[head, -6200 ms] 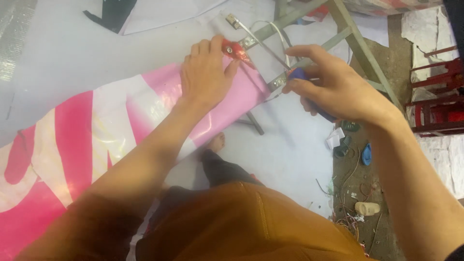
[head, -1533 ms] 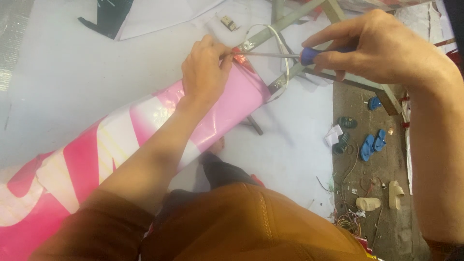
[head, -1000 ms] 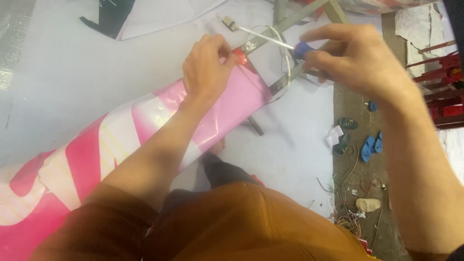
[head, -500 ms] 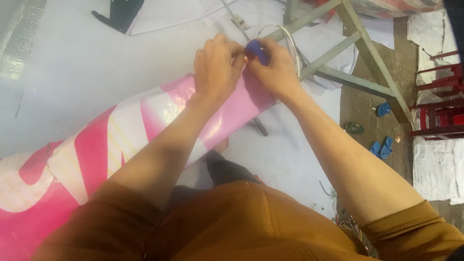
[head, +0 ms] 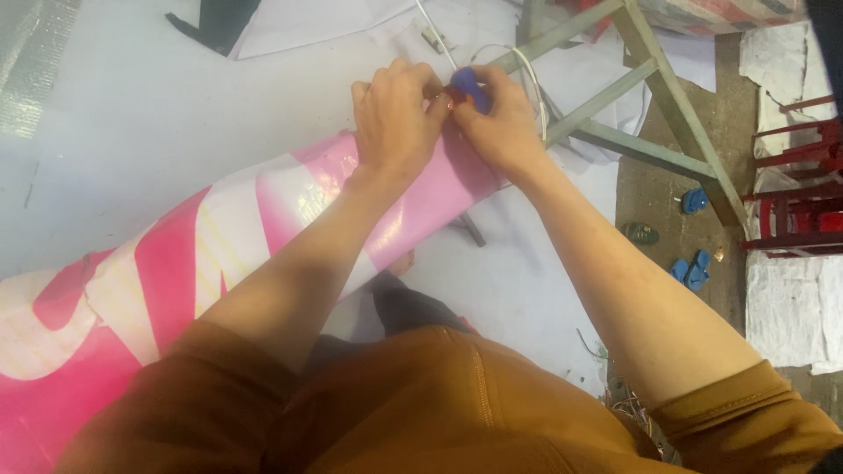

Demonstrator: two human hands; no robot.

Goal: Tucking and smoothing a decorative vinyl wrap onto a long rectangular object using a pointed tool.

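Hands now meet at the top end of the pink roll, which lies slantwise across the white sheet on the floor. A second ago your right hand was drawn away to the right with the blue-handled tool; it has since returned and sits against your left hand. Your right hand is clamped on the tool handle. Your left hand presses fingers-down on the roll's end; what its fingertips pinch cannot be told. White cord loops just behind, near the green frame. Judged from this, the work is back at the roll's end.
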